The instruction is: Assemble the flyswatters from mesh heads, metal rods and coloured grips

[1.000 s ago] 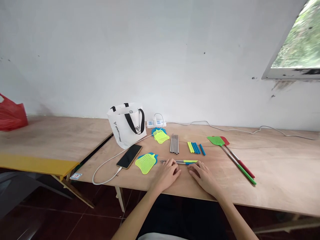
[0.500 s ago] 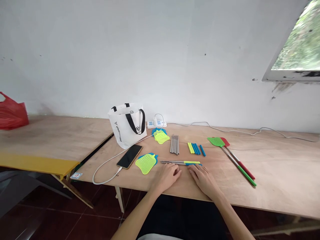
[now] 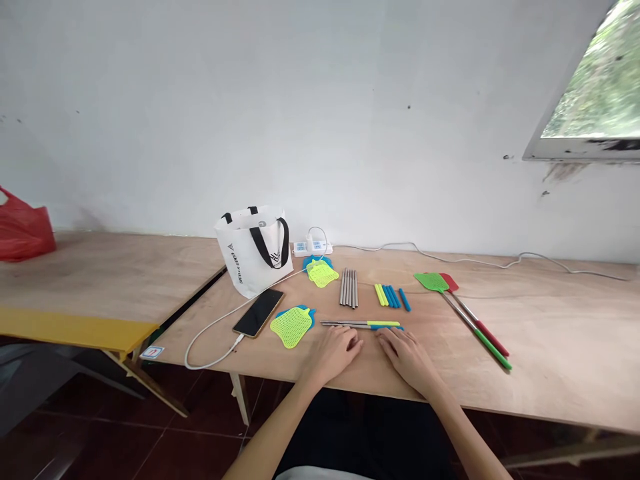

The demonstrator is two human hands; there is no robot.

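My left hand (image 3: 336,352) lies palm down near the table's front edge, fingers loosely bent and holding nothing. Beside it, my right hand (image 3: 407,359) rests the same way, fingers slightly spread. Just beyond both lie two metal rods, one with a yellow grip (image 3: 384,323), one with a blue grip (image 3: 381,327); my fingertips are close to them, and contact cannot be told. Left of my left hand, a yellow fly swatter head (image 3: 291,327) overlaps a blue one (image 3: 312,316). Farther back are several bare metal rods (image 3: 349,289), loose yellow grips (image 3: 381,295) and blue grips (image 3: 391,297).
A green fly swatter (image 3: 433,282) and a red one (image 3: 494,339) lie to the right. On the left are a phone (image 3: 259,313) with a white cable and a white tote bag (image 3: 250,257). More swatter heads (image 3: 321,274) lie by a power strip (image 3: 313,249).
Both hands stay in place on the table. The view has shifted very slightly; no object has visibly moved.
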